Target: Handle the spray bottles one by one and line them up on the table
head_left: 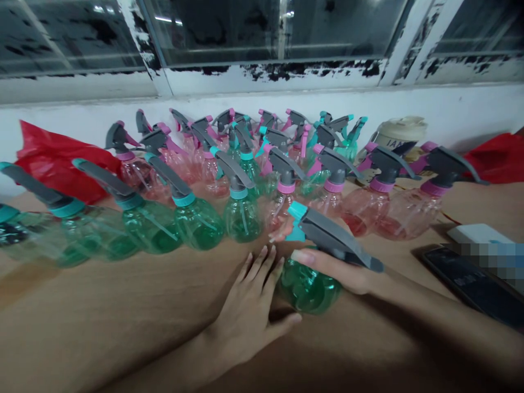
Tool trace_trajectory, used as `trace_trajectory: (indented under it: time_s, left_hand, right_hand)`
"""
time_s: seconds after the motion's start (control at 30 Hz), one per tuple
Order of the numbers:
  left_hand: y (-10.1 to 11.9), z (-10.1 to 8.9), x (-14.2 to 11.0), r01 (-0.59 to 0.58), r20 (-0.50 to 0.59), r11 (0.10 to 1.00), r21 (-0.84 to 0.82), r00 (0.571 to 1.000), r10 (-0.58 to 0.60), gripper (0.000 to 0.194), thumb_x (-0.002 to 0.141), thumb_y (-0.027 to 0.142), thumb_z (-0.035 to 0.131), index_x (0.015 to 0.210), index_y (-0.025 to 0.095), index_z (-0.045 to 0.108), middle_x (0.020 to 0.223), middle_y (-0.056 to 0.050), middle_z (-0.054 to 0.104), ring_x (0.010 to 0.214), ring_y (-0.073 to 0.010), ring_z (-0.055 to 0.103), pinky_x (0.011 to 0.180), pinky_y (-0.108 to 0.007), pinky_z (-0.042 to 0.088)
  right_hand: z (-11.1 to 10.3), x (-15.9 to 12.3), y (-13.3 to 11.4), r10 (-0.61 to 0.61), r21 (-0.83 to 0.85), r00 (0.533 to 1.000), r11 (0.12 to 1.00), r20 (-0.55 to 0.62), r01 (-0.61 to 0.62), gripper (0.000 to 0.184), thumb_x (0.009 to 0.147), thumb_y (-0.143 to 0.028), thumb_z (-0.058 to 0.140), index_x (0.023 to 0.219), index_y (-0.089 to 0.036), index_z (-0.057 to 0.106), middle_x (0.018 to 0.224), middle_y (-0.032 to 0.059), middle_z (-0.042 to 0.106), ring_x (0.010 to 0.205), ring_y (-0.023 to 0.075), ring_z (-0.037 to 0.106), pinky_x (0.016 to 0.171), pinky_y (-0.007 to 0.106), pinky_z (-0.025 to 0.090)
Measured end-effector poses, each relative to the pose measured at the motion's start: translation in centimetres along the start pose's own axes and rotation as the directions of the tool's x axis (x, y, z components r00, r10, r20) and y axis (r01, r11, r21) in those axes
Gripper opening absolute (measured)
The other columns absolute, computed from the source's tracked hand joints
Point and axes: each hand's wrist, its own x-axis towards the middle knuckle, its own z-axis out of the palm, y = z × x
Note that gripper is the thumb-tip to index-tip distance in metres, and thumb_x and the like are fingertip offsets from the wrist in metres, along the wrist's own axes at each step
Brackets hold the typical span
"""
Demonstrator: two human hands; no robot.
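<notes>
My right hand (341, 268) is wrapped round the neck of a green spray bottle (311, 289) with a grey and turquoise trigger head. Beside that bottle, my left hand (254, 305) lies flat on the wooden table (164, 311), fingers spread and holding nothing. Just beyond both hands runs a front row of spray bottles: a green one (242, 218) with a turquoise collar and a pink one (282, 204) with a pink collar are nearest. The right fingers are partly hidden behind the trigger head.
Behind stand several more pink and green spray bottles (151, 180) against the white wall. Red plastic bags lie at the left (65, 164) and right (497, 158). A pale tub (401, 131) is at the back right; a dark phone (470, 284) and white box (478, 237) lie at the right.
</notes>
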Motion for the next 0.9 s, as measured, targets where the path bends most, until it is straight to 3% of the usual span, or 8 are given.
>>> trace_trajectory:
  time_s: [0.23,0.33,0.43,0.5,0.67,0.9]
  left_hand:
    - [-0.1,0.1,0.0,-0.010,0.005,1.000,-0.018,1.000,0.010,0.084,0.086,0.065,0.049,0.144,0.007,0.031,0.149,-0.021,0.032,0.138,-0.0344,0.027,0.108,-0.055,0.030]
    - [-0.1,0.1,0.0,-0.009,0.008,1.000,-0.012,1.000,0.009,0.081,0.087,0.065,0.049,0.141,0.006,0.036,0.149,-0.021,0.032,0.138,-0.0338,0.028,0.109,-0.054,0.029]
    - [-0.1,0.2,0.1,0.005,0.001,1.000,-0.004,1.000,-0.005,0.079,0.085,0.063,0.051,0.138,0.005,0.041,0.148,-0.021,0.035,0.137,-0.0336,0.030,0.109,-0.053,0.028]
    - [-0.1,0.2,0.1,0.015,-0.002,1.000,-0.004,1.000,-0.015,0.080,0.083,0.061,0.055,0.138,0.005,0.041,0.147,-0.021,0.037,0.137,-0.0341,0.031,0.109,-0.053,0.028]
    - [0.1,-0.1,0.2,0.028,0.005,1.000,-0.003,1.000,-0.028,0.080,0.081,0.059,0.057,0.136,0.004,0.043,0.144,-0.021,0.041,0.135,-0.0345,0.034,0.109,-0.053,0.029]
    - [0.1,0.0,0.1,0.026,-0.005,1.000,0.018,1.000,-0.026,0.078,0.082,0.059,0.056,0.137,0.006,0.043,0.144,-0.021,0.041,0.136,-0.0345,0.032,0.107,-0.053,0.031]
  right_hand:
    - [-0.1,-0.2,0.8,0.003,-0.085,1.000,0.996,-0.024,-0.005,0.025,0.090,-0.042,0.053,0.078,-0.022,0.061,0.074,-0.0004,0.062,0.068,0.0135,0.060,0.064,0.028,0.049]
    - [0.1,-0.3,1.2,0.016,0.012,1.000,1.000,-0.023,-0.016,0.018,0.089,-0.040,0.055,0.093,-0.025,0.063,0.089,0.0007,0.067,0.082,0.0159,0.064,0.079,0.032,0.052]
    - [0.3,-0.3,1.5,0.041,0.105,0.999,0.994,-0.031,-0.038,0.025,0.087,-0.037,0.059,0.110,-0.027,0.062,0.112,0.0023,0.067,0.105,0.0195,0.062,0.095,0.035,0.048]
    - [0.4,-0.4,1.6,0.051,0.154,0.998,0.987,-0.029,-0.046,0.030,0.087,-0.035,0.061,0.116,-0.027,0.061,0.119,0.0025,0.065,0.111,0.0201,0.060,0.098,0.036,0.047]
    - [0.3,-0.5,1.6,0.062,0.177,0.998,0.982,0.013,-0.063,0.036,0.088,-0.033,0.059,0.123,-0.027,0.057,0.125,0.0022,0.063,0.115,0.0201,0.059,0.103,0.036,0.044]
    - [0.3,-0.1,0.9,-0.004,0.086,0.999,0.996,-0.051,0.008,0.033,0.086,-0.034,0.061,0.118,-0.026,0.062,0.119,0.0032,0.066,0.114,0.0218,0.059,0.102,0.041,0.045]
